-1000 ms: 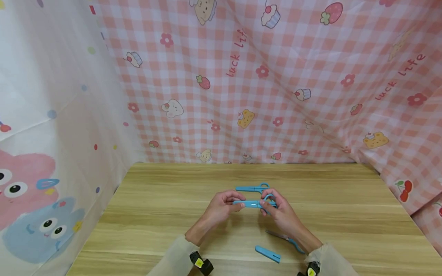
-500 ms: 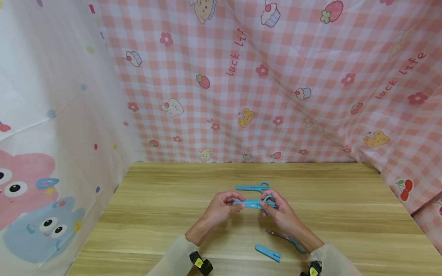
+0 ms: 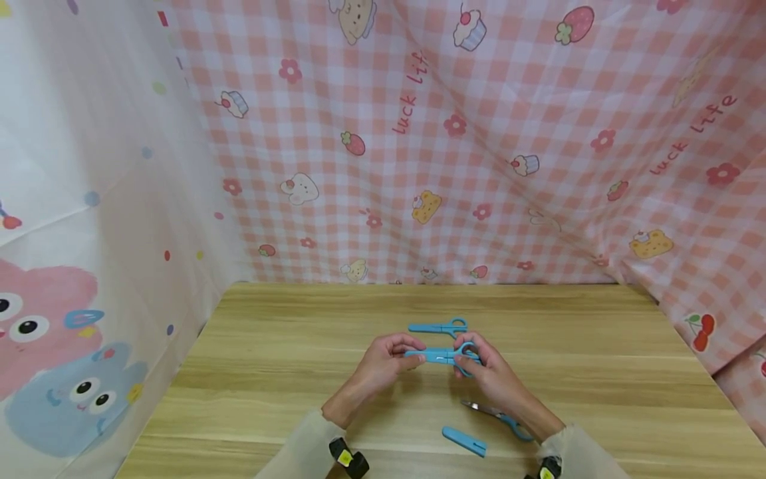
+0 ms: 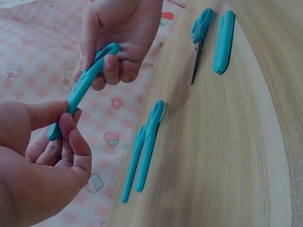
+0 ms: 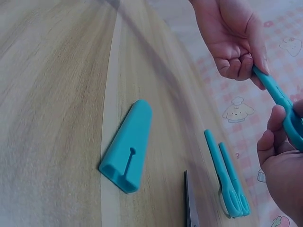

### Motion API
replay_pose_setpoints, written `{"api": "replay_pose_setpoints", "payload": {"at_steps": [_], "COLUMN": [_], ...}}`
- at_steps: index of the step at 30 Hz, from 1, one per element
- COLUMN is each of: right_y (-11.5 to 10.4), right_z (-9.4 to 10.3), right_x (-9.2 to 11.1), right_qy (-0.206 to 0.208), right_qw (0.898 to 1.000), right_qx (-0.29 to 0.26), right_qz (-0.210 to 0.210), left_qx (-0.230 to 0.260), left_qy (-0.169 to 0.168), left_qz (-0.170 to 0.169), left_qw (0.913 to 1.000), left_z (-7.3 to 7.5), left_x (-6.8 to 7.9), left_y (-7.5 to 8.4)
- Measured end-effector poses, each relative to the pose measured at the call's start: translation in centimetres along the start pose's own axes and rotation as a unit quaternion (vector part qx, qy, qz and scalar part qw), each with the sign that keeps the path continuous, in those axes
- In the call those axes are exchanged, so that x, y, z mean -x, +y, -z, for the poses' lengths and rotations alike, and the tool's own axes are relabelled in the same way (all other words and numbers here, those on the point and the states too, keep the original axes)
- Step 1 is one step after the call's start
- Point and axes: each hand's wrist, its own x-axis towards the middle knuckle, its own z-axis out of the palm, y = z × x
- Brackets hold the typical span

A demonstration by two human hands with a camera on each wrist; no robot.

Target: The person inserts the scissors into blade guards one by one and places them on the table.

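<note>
Between both hands, above the table, is a pair of blue scissors [image 3: 439,356] with its blades inside a matching sheath. My left hand [image 3: 383,362] pinches the sheath's tip between thumb and fingers, as the left wrist view shows. At the other end, my right hand [image 3: 487,372] grips the scissors by the handle loops. Nearer me lie bare-bladed blue scissors [image 3: 509,422], partly under the right forearm, and a loose blue sheath [image 5: 128,146] with a slot at its mouth. Beyond the hands lie sheathed scissors [image 3: 437,327]; both wrist views show two sheathed pairs [image 4: 149,146] side by side.
A wood-grain table [image 3: 269,372] spreads out under the hands. Pink checked cloth [image 3: 383,166] hangs along its back and right, and a white printed curtain [image 3: 137,199] hangs on the left.
The right thumb and fingers have shifted slightly to the right on the handle, and a little more of the loops shows. The left hand and the things on the table look unmoved.
</note>
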Motion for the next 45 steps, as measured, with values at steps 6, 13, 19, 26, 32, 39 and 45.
{"api": "replay_pose_setpoints", "payload": {"at_steps": [6,13,19,26,32,39,45], "right_y": [0.13,0.33,0.32,0.29,0.31,0.3,0.24], "right_z": [0.1,0.21,0.16,0.27,0.48,0.69,0.63], "right_x": [0.06,0.03,0.05,0.1,0.19,0.15,0.34], "right_qy": [-0.003,0.01,0.014,0.011,0.002,0.007,0.018], "right_qw": [1.0,1.0,0.999,1.0,0.999,0.999,0.998], "right_qx": [0.013,0.02,0.019,0.017,0.022,0.033,0.04], "right_qz": [0.004,-0.017,-0.025,-0.025,-0.027,-0.04,-0.045], "left_qx": [0.001,0.005,0.005,0.014,0.012,0.013,0.014], "left_qy": [0.0,0.001,-0.002,0.0,0.003,0.0,-0.005], "left_qz": [0.002,0.003,0.005,0.004,0.001,0.005,0.008], "left_qw": [1.0,1.0,1.0,0.9999,0.9999,0.9999,0.9999], "left_z": [-0.07,-0.22,-0.28,-0.43,-0.5,-0.4,-0.44], "left_x": [0.18,0.02,-0.04,0.0,0.14,0.06,-0.02], "left_y": [0.25,-0.08,-0.2,-0.17,0.02,-0.15,-0.59]}}
